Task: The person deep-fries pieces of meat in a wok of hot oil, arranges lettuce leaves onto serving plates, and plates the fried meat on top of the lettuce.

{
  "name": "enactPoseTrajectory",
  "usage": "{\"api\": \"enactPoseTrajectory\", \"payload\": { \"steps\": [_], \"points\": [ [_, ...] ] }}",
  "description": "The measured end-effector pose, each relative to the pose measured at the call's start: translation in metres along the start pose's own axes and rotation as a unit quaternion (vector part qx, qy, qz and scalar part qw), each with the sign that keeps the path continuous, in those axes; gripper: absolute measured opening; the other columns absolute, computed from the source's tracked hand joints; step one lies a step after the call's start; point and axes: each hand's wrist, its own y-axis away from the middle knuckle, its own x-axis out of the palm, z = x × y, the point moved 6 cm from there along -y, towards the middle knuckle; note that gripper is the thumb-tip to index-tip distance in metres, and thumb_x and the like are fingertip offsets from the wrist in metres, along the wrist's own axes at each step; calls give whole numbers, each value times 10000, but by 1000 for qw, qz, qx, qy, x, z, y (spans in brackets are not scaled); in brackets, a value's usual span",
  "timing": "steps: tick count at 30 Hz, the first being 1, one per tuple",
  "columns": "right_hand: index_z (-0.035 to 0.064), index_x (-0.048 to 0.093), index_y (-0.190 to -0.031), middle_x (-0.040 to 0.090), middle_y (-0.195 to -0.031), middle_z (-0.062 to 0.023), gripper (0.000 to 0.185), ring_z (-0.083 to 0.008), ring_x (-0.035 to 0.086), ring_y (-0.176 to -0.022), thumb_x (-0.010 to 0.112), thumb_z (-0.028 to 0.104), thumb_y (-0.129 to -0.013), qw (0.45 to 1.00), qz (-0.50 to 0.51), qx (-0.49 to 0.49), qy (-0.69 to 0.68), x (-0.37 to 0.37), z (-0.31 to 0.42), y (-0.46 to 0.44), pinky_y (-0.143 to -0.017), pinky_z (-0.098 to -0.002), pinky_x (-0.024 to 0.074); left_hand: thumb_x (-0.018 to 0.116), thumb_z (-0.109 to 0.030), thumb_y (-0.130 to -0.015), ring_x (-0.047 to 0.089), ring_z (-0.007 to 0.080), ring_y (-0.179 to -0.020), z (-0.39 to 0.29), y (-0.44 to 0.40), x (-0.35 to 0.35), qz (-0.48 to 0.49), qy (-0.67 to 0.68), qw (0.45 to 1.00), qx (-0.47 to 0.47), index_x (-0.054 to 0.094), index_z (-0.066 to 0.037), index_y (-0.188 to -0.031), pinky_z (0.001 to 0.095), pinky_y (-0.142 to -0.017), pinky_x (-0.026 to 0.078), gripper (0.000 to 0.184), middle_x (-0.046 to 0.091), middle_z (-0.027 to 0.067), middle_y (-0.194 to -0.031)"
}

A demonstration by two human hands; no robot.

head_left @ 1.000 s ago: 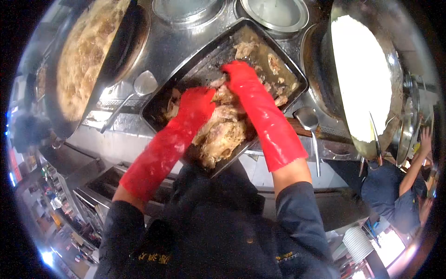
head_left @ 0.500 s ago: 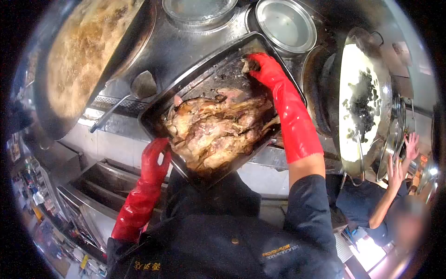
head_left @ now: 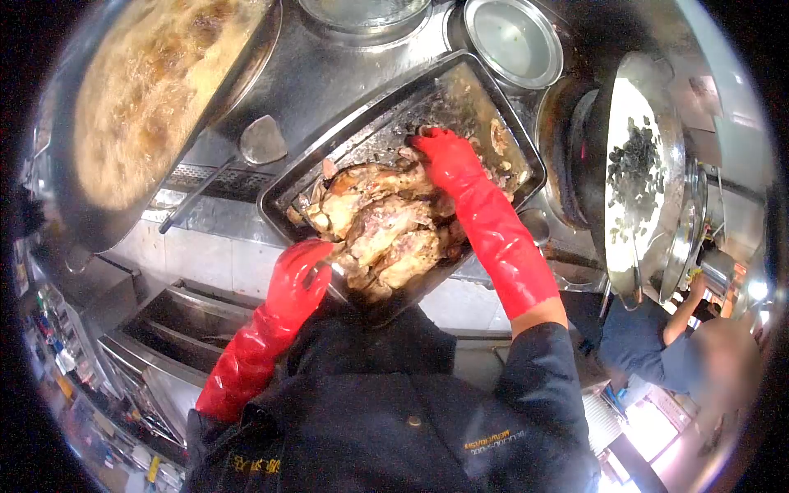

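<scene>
R hand is now off the tray's top corner, at the meat's upper edge mid-frame, L hand lower left, so both are at the pile, apart, fingers curled, grip unclear, w/ scraps upper R.

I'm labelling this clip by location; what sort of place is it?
Most likely a commercial kitchen: a very large pan of bubbling liquid, a big wok and a co-worker beyond.
</scene>
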Motion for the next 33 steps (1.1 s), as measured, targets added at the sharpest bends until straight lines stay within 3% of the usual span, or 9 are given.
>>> {"api": "enactPoseTrajectory", "payload": {
  "steps": [6,9,12,15,17,22,24,28,33],
  "points": [
    [160,732,-1121,722,-1089,-148,269,-328,703,-1000,686,265,-877,983,-85,113,-118,-8,-12,11,-880,-448,560,687,-26,-911,637,261,-1175,0,-30,19,41,208,973,-94,659,-31,-1268,386,-1010,496,358,683,145,-1228],
    [98,734,-1063,715,-937,-2,138,-102,634,-872,719,138,-931,852,-86,289,-428,-38,8,38,-804,-288,533,678,-50,-952,601,213,-1213,39,-56,63,20,475,848,-234,541,-40,-1415,338,-1032,488,483,608,111,-1352],
    [104,701,-1212,717,-1107,-91,373,-205,671,-1055,798,233,-876,846,-38,280,-452,-69,74,50,-960,-335,520,634,-210,-1023,598,228,-1191,22,-108,113,38,745,585,-319,422,-65,-1516,354,-1042,492,556,563,120,-1412],
    [74,635,-1307,712,-1210,-192,498,-323,675,-1160,731,332,-892,837,-38,245,-488,-99,96,61,-1040,-400,500,528,-412,-1055,586,238,-1198,29,-137,148,8,752,612,-246,413,-84,-1529,299,-1019,487,587,548,117,-1439],
    [74,641,-1286,718,-1182,-202,483,-353,675,-1141,736,327,-885,832,-135,343,-414,-109,38,71,-1024,-414,508,545,-434,-1030,580,282,-1224,41,-137,160,-59,805,498,-316,563,-128,-1406,447,-1017,482,484,605,94,-1384],
    [120,675,-1195,702,-1134,-186,337,-418,682,-1042,685,290,-904,913,-183,364,28,-28,-133,63,-909,-500,554,501,-328,-1048,597,279,-1219,70,-110,146,-151,840,453,-259,613,-132,-1287,503,-1050,487,328,684,51,-1307],
    [113,679,-1136,692,-1118,-170,252,-427,685,-1023,605,247,-936,934,-145,320,69,-5,-147,46,-883,-512,562,518,-333,-1040,585,278,-1241,30,-106,126,-47,884,411,-216,643,-144,-1261,469,-1078,472,317,686,50,-1313],
    [127,721,-1123,707,-1142,-196,251,-418,665,-1073,604,207,-915,913,-146,360,-126,-20,-139,39,-918,-510,537,457,-465,-1060,477,274,-1376,49,-76,125,-22,906,369,-208,591,-193,-1387,518,-1152,329,446,599,18,-1432],
    [180,659,-1313,646,-1327,-173,419,-392,599,-1228,630,193,-896,986,-61,14,-155,-26,-21,10,-1047,-465,487,434,-458,-1056,435,340,-1413,64,-46,123,-38,866,444,-228,530,-196,-1454,549,-1177,319,486,479,143,-1534]
  ]
}}
